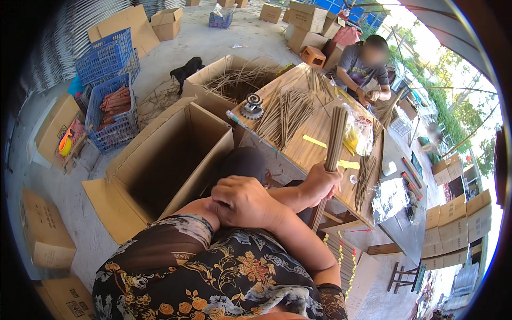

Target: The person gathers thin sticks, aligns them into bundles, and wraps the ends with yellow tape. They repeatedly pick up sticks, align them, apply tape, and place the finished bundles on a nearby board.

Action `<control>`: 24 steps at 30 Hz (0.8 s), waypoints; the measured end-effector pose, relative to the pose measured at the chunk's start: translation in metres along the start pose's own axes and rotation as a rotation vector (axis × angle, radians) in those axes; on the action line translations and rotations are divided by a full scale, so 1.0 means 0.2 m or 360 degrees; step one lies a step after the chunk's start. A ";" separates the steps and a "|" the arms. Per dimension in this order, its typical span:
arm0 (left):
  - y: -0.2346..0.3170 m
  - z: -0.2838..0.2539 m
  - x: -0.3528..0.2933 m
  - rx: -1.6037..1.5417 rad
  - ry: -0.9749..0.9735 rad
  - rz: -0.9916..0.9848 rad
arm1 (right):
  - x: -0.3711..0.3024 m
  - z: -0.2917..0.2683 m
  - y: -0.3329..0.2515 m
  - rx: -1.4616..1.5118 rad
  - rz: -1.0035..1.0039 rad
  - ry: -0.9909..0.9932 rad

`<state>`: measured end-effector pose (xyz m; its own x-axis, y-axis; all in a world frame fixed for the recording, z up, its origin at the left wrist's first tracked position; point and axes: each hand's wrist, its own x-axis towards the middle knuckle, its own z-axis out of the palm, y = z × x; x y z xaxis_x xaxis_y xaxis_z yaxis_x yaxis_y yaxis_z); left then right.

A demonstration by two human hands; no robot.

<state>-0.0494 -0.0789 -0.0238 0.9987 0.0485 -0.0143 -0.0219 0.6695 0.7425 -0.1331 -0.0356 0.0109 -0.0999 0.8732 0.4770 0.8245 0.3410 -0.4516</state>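
My left arm crosses under the right one, and my left hand (319,184) is closed around an upright, slightly tilted bundle of thin brown sticks (335,136) at the near edge of the wooden table (314,133). My right hand (240,201) reaches across to the left and lies against my left arm, fingers curled; I see nothing held in it. On the table a heap of loose brown sticks (285,114) is spread beside yellow paper strips (314,141) and a clear plastic bag (360,130). A toothed metal piece with a coil (252,106) stands at the table's left corner.
An open cardboard box (154,160) stands left of my knee; another box (213,69) behind it holds sticks. Blue crates (109,114) and a black dog (186,70) are further left. Across the table a co-worker (365,66) works with both hands. Stacked cartons (456,229) stand right.
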 end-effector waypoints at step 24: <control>0.03 -0.05 0.00 -0.0005 0.0126 0.0112 | -0.06 0.08 0.02 -0.0123 -0.0074 0.0208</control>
<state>-0.0493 -0.0669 -0.0265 0.9880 0.1538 -0.0152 -0.0921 0.6648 0.7414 -0.1367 -0.0397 -0.0084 -0.0696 0.8028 0.5921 0.8616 0.3476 -0.3699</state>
